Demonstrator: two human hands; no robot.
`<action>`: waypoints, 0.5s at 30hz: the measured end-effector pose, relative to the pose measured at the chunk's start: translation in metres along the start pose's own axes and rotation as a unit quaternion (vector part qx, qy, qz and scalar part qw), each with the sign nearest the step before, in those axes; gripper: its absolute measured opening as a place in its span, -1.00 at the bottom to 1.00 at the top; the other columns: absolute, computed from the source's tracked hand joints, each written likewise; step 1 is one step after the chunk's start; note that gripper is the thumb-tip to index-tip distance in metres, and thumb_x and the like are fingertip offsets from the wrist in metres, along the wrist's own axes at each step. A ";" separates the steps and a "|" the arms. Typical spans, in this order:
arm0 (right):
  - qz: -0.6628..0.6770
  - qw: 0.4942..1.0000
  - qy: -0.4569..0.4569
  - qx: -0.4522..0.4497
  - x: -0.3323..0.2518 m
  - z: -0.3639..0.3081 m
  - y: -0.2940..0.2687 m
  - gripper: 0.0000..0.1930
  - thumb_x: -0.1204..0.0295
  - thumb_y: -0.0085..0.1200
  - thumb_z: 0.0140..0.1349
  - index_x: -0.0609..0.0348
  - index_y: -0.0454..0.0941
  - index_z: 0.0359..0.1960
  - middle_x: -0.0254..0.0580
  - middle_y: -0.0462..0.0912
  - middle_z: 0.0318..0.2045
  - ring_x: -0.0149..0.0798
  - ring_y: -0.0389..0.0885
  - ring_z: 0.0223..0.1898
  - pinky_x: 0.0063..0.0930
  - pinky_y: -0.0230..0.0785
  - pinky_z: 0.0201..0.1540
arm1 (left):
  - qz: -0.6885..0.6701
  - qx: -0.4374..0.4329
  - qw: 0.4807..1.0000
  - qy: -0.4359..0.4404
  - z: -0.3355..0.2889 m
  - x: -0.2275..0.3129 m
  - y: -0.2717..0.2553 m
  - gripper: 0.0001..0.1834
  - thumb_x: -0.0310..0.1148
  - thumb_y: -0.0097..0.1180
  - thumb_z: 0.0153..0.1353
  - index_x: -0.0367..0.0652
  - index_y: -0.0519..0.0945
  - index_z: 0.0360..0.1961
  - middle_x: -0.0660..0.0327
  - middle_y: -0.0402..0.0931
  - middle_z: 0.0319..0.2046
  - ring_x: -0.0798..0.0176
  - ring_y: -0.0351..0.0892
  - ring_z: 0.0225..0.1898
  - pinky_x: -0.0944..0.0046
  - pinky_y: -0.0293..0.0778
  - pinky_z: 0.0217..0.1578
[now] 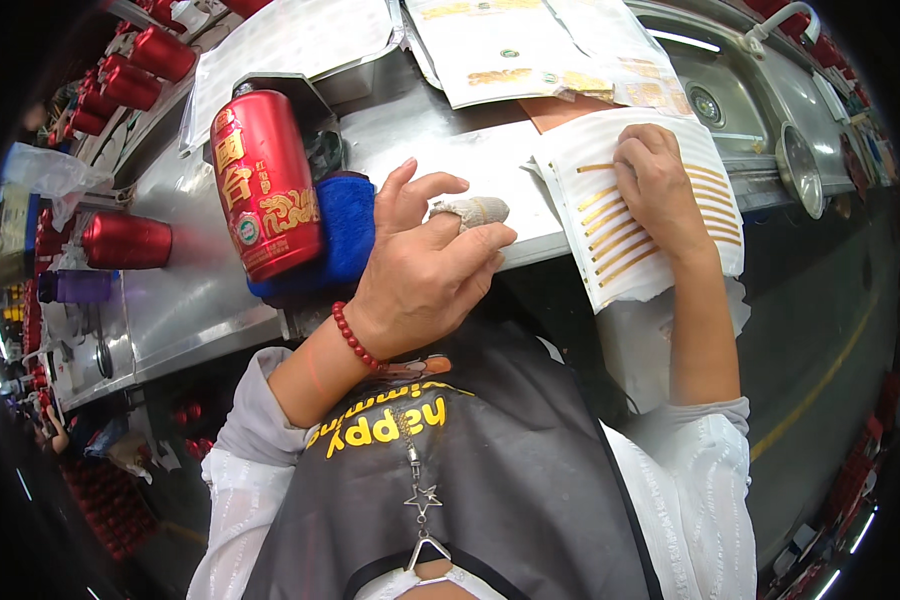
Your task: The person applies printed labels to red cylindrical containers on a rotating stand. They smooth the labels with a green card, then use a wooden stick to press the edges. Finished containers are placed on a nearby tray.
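My left hand [420,270] is held over the near edge of the bench with its fingers apart, and nothing shows in it. One of its fingers wears a greyish cloth wrap [475,211]. My right hand [658,180] rests on a white sheet [625,285] printed or stuck with several thin gold strips [615,240]. Its fingers are bent and pressed together over the strips; whatever they pinch is hidden. Left of my left hand, a shiny red bottle [270,190] with gold lettering and a dark neck lies tilted on a blue cloth [345,220].
White label sheets [500,45] with gold pieces lie at the back of the metal bench [195,310]. A white-covered tray [290,40] is at the back left. More red bottles [127,240] stand on the left. At right are a steel sink [730,85] and a metal bowl [798,170].
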State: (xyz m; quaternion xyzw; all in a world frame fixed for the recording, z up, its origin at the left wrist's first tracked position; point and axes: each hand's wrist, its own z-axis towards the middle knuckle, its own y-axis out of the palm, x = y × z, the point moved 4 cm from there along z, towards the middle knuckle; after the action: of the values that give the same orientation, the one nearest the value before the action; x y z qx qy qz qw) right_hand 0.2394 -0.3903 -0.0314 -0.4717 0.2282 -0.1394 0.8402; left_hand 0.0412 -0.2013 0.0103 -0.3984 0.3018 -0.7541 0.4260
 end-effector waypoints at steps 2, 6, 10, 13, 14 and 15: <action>0.012 1.000 -0.005 -0.011 -0.002 -0.001 -0.004 -0.94 0.64 0.14 0.14 0.29 0.51 -0.38 -0.03 0.58 -0.11 0.06 0.49 0.03 -0.18 0.40 0.09 | -0.010 -0.002 1.000 -0.006 0.003 -0.002 0.000 -0.70 -0.46 0.29 0.11 0.01 0.71 -0.10 0.20 0.61 -0.40 -0.02 0.46 0.11 -0.20 0.08 0.35; 0.064 0.997 -0.001 -0.042 -0.014 0.000 -0.020 -0.93 0.64 0.11 0.18 0.28 0.48 -0.35 -0.01 0.53 -0.06 0.08 0.44 0.08 -0.18 0.34 0.13 | -0.062 0.010 0.998 -0.027 0.022 -0.006 0.016 -0.66 -0.42 0.26 0.15 -0.03 0.65 -0.01 0.14 0.63 -0.28 -0.07 0.46 0.07 -0.12 0.15 0.32; 0.102 0.993 -0.029 -0.055 -0.037 0.005 -0.034 -0.92 0.64 0.11 0.20 0.25 0.46 -0.32 -0.02 0.50 -0.04 0.08 0.41 0.10 -0.17 0.30 0.16 | -0.113 0.016 0.991 -0.062 0.051 -0.002 0.047 -0.56 -0.28 0.26 0.21 -0.08 0.55 0.12 -0.05 0.55 -0.04 -0.14 0.39 0.11 -0.05 0.13 0.33; 0.148 0.987 -0.044 -0.048 -0.060 0.011 -0.045 -0.91 0.62 0.13 0.21 0.23 0.48 -0.31 -0.05 0.48 -0.04 0.06 0.41 0.11 -0.17 0.28 0.17 | -0.160 0.010 0.984 -0.071 0.059 -0.010 0.068 -0.68 -0.21 0.24 0.26 -0.10 0.59 -0.02 -0.11 0.50 0.05 -0.18 0.35 0.15 -0.07 0.04 0.35; 0.157 0.985 -0.048 -0.053 -0.065 0.013 -0.047 -0.92 0.62 0.13 0.22 0.23 0.48 -0.30 -0.05 0.48 -0.03 0.05 0.41 0.11 -0.18 0.28 0.17 | -0.168 0.007 0.983 -0.078 0.054 -0.014 0.068 -0.72 -0.22 0.23 0.27 -0.11 0.60 -0.08 -0.11 0.50 0.05 -0.19 0.34 0.17 -0.06 0.05 0.35; 0.166 0.983 -0.048 -0.056 -0.069 0.013 -0.047 -0.92 0.62 0.13 0.22 0.23 0.48 -0.30 -0.05 0.48 -0.02 0.05 0.41 0.12 -0.18 0.28 0.17 | -0.177 0.001 0.981 -0.083 0.051 -0.015 0.062 -0.75 -0.23 0.23 0.27 -0.12 0.60 -0.13 -0.11 0.50 0.06 -0.19 0.33 0.18 -0.06 0.06 0.34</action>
State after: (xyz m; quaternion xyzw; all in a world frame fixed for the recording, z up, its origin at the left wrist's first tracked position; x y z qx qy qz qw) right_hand 0.1860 -0.3743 0.0319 -0.4798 0.2698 0.0378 0.8340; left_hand 0.1147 -0.2222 -0.0180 -0.5060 0.1897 -0.7824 0.3097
